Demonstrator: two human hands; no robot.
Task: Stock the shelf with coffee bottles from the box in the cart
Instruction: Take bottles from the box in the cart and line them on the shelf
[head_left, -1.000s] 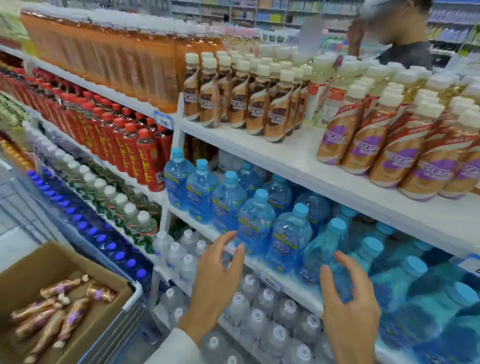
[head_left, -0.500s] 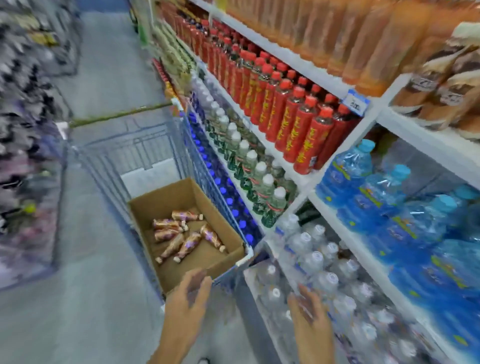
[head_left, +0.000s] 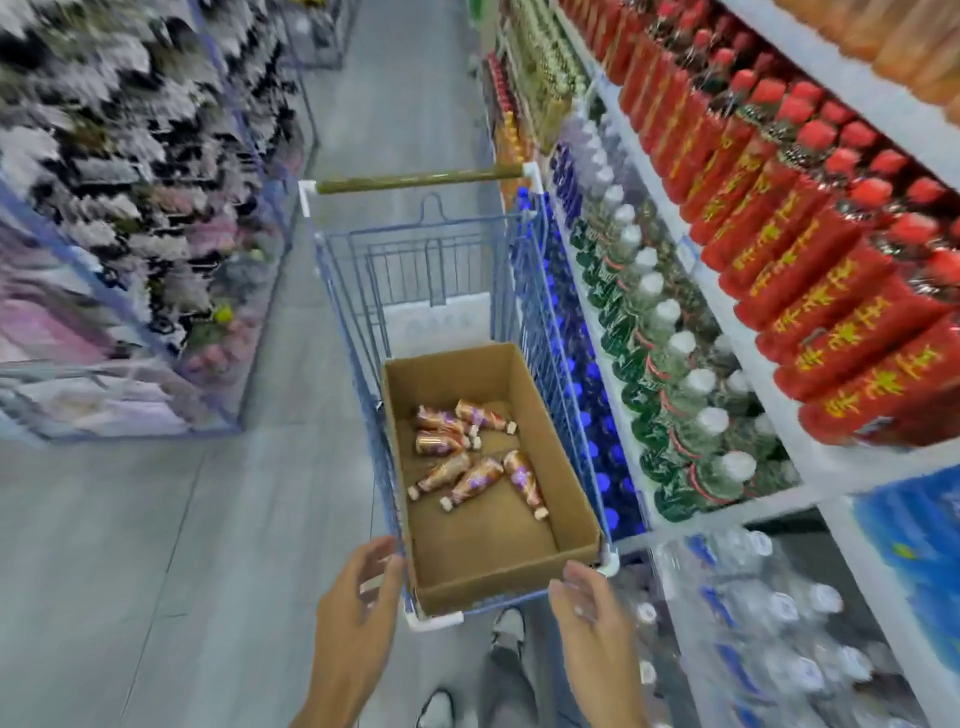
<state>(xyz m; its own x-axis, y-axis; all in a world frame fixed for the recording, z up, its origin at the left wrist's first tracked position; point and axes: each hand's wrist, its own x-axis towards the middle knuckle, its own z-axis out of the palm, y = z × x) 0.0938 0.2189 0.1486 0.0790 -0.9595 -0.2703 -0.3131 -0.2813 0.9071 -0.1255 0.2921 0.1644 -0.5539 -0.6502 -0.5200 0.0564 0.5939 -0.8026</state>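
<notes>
An open cardboard box (head_left: 566, 499) sits in a blue wire cart (head_left: 343, 291) in the aisle. Several brown coffee bottles (head_left: 470, 457) with purple labels and white caps lie loose on the box's bottom. My left hand (head_left: 358, 623) hovers at the box's near left corner, fingers relaxed and holding nothing. My right hand (head_left: 592, 618) hovers at the near right corner, also empty with loose fingers. Neither hand touches a bottle.
The shelf unit on the right holds red bottles (head_left: 810, 249), green bottles with white caps (head_left: 670, 358), blue-capped bottles (head_left: 587, 374) low down and clear water bottles (head_left: 769, 623). The cart handle (head_left: 415, 179) points away. Blurred shelves (head_left: 130, 208) line the left. My shoes (head_left: 506, 629) show below.
My view has swung left and down from the shelf with coffee and water bottles to the cart. Both empty hands have come down from the shelf to the near end of the box.
</notes>
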